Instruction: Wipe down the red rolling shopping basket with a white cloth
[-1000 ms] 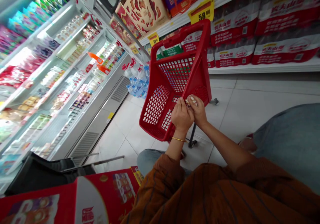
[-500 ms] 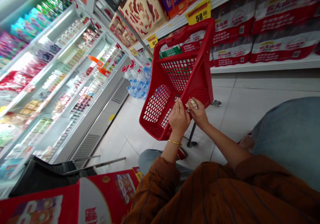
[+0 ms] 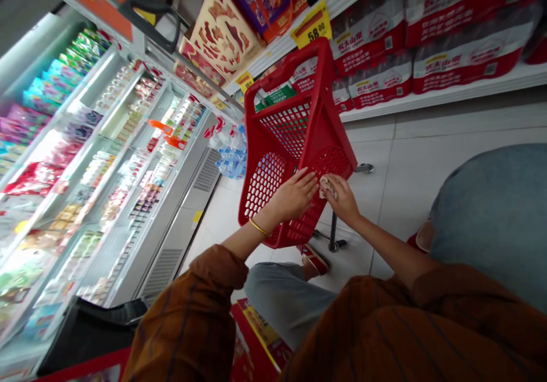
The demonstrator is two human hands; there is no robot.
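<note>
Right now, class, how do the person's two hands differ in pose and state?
The left hand has its fingers stretched out, while the right hand grips a crumpled pale wad. The left hand has a gold bangle at its wrist; the right hand has none. Both are near the red cart.

Single head-worn view, facing forward and down over the wearer's lap: left hand (image 3: pixel 294 196), right hand (image 3: pixel 343 201) and cart (image 3: pixel 327 126) near, shelf (image 3: pixel 384 108) far.
</note>
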